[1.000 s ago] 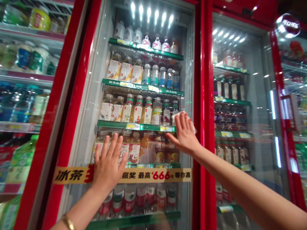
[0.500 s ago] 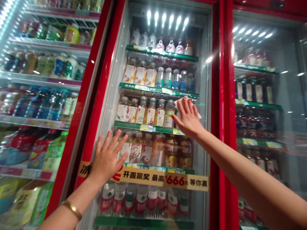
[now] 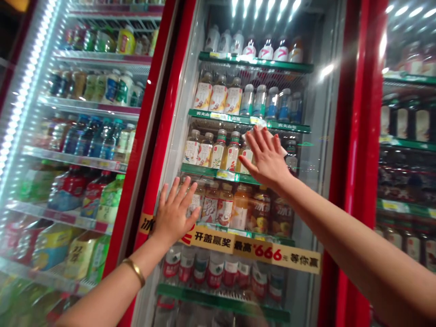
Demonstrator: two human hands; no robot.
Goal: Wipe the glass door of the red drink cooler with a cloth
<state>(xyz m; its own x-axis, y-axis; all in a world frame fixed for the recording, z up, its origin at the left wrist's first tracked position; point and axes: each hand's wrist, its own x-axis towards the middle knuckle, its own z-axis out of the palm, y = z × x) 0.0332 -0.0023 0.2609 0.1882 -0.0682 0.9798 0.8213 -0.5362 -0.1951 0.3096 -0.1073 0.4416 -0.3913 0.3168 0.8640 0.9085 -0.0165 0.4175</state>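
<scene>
Pressing the right hand (image 3: 267, 156) flat against the glass door (image 3: 315, 104) of a red-framed drinks cooler, fingers spread and straight, nowhere clenched, and pinning a white cloth (image 3: 281, 149) under them rather than gripping it. Showing the cloth between the hand and the glass, its edge peeking out past the fingertips and along the little-finger side, level with the third shelf of bottles and near the door's right side. Resting the left hand (image 3: 173, 211) on the same glass lower down and nearer the red door frame (image 3: 155, 136), fingers fanned open, released and holding nothing. Wearing a gold bangle (image 3: 134, 271) on the left wrist. Placing that hand just above a yellow promotional strip (image 3: 252, 247) running aslant across the door, its lower edge touching the strip's left end. Stocking the shelves behind the glass with rows of labelled juice and tea bottles (image 3: 218, 152) on green-edged shelves (image 3: 218, 171). Standing a second cooler (image 3: 78, 131) of bottled drinks to the left, lit by a white LED strip (image 3: 29, 86), and a further red-framed door (image 3: 356, 136) to the right.
</scene>
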